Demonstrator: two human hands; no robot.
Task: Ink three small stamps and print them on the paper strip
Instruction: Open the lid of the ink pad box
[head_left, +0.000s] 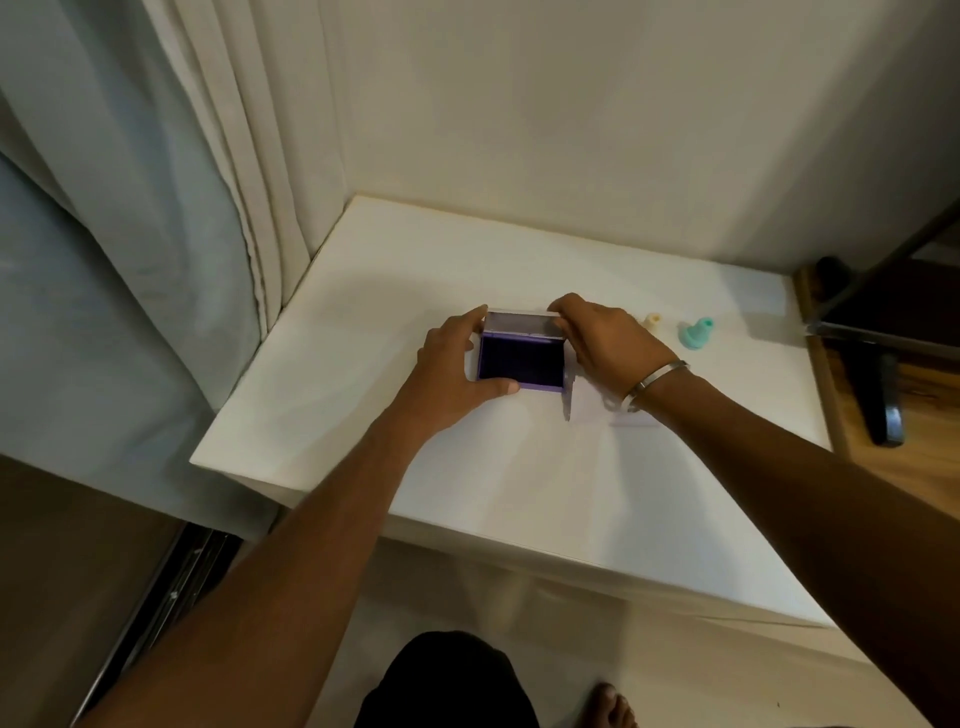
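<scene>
- An ink pad (521, 362) with its lid (515, 323) raised at the far edge is set near the middle of the white worktop (363, 332), its dark purple pad exposed.
- The left hand (457, 366) is laid against the ink pad's left side; its thumb is stretched along the near edge and its index finger is hooked on the lid's far left corner, so the case is gripped.
- The right hand (602, 343) is brought in from the right of the ink pad, palm down, with its fingers (563, 314) curled over the right end of the lid and pinching it.
- A metal bangle (655, 382) is worn on the right wrist.
- A pale paper strip (597, 410) is seen just right of the ink pad, mostly covered by the right hand and wrist.
- A cream stamp (652, 320) and a teal stamp (695, 332) are stood further right of the ink pad, past the right hand, apart from each other.
- A third stamp cannot be made out.
- A curtain (156, 208) is hung left of the ink pad, beyond the worktop's edge.
- A dark stand (878, 364) on a wooden surface is placed far right of the ink pad.
</scene>
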